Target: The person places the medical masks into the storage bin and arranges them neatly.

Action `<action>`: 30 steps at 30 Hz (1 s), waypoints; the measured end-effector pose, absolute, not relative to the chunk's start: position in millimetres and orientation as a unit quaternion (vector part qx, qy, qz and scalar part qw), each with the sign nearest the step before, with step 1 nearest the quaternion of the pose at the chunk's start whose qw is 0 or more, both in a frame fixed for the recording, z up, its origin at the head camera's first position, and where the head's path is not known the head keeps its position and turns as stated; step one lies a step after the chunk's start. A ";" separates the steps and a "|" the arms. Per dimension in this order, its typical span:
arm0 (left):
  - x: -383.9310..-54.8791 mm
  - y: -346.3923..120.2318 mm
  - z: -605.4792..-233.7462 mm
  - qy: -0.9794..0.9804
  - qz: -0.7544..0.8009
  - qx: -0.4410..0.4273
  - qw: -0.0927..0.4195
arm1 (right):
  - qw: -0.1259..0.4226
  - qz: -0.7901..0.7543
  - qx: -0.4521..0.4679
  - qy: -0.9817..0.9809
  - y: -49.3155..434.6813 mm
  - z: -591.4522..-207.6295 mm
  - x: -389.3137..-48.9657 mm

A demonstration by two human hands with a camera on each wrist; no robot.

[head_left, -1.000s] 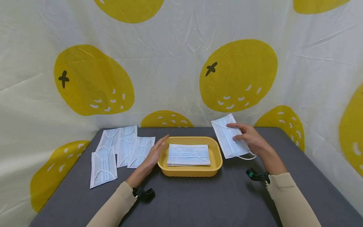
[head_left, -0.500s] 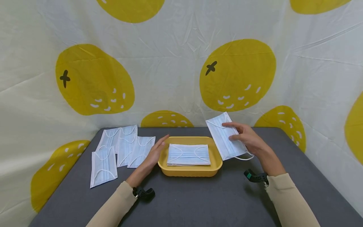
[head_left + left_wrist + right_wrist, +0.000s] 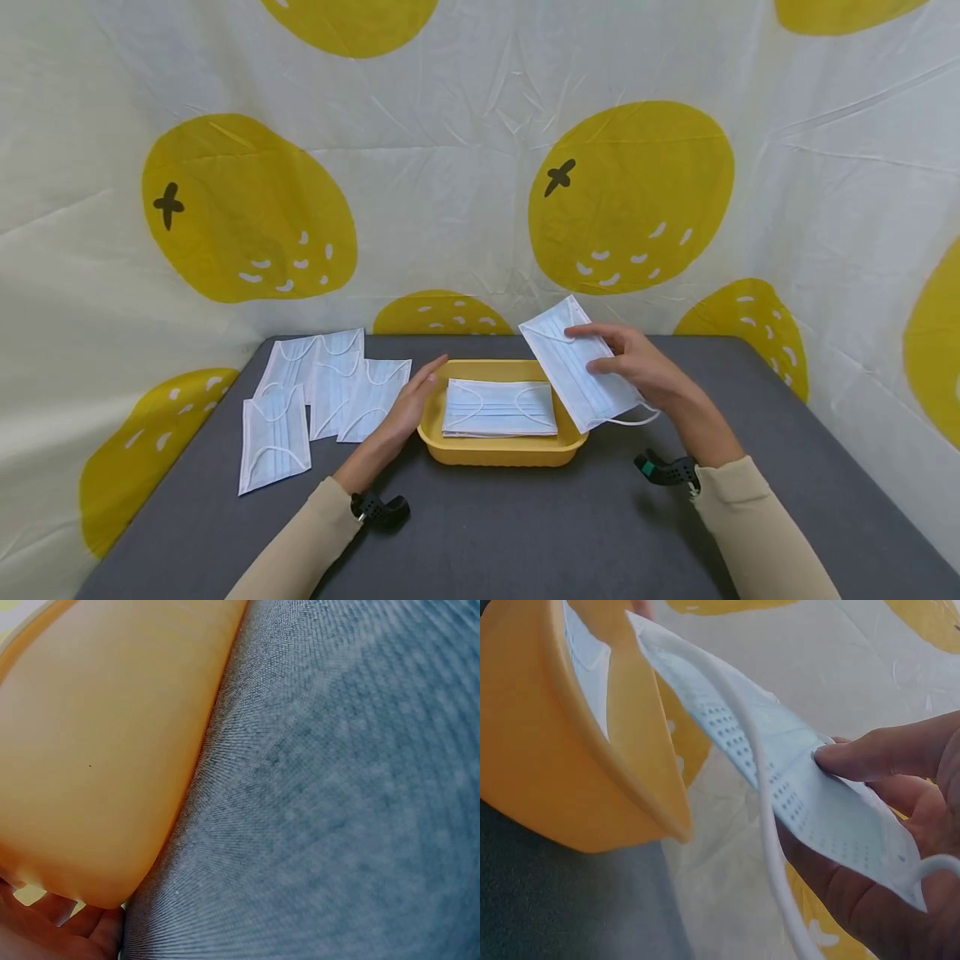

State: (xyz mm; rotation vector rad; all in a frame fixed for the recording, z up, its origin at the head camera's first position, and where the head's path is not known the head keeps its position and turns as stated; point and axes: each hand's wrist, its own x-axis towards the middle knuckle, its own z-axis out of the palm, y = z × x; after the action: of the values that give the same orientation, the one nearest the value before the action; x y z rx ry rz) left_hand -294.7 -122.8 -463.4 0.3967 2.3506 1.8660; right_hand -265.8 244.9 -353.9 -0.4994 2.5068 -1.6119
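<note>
My right hand pinches a light blue face mask between thumb and fingers, tilted, above the right rim of a yellow plastic basin. In the right wrist view the thumb presses the held mask, and its white ear loop hangs loose. Inside the basin lies a small stack of face masks, its loops folded on top. My left hand rests against the basin's left side with its fingers extended. In the left wrist view its fingers touch the basin's wall.
Several loose face masks lie spread, partly overlapping, on the dark grey table to the left of my left hand. A white curtain printed with yellow fruit hangs behind the table.
My right hand has carried the mask leftward, from beside the basin to over its right rim. The left hand, the basin and the loose masks have stayed in place.
</note>
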 end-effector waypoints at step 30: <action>-296.6 -124.1 -464.3 0.769 0.621 0.143 0.048 | 0.171 -0.382 -0.307 0.855 178.4 -329.9 -312.7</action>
State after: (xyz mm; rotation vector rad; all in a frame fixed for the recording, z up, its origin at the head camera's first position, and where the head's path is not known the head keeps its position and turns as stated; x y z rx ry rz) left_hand -296.6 -124.1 -464.3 0.4368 2.3450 1.8937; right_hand -312.7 178.4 -329.9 -0.8715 2.4282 -1.0854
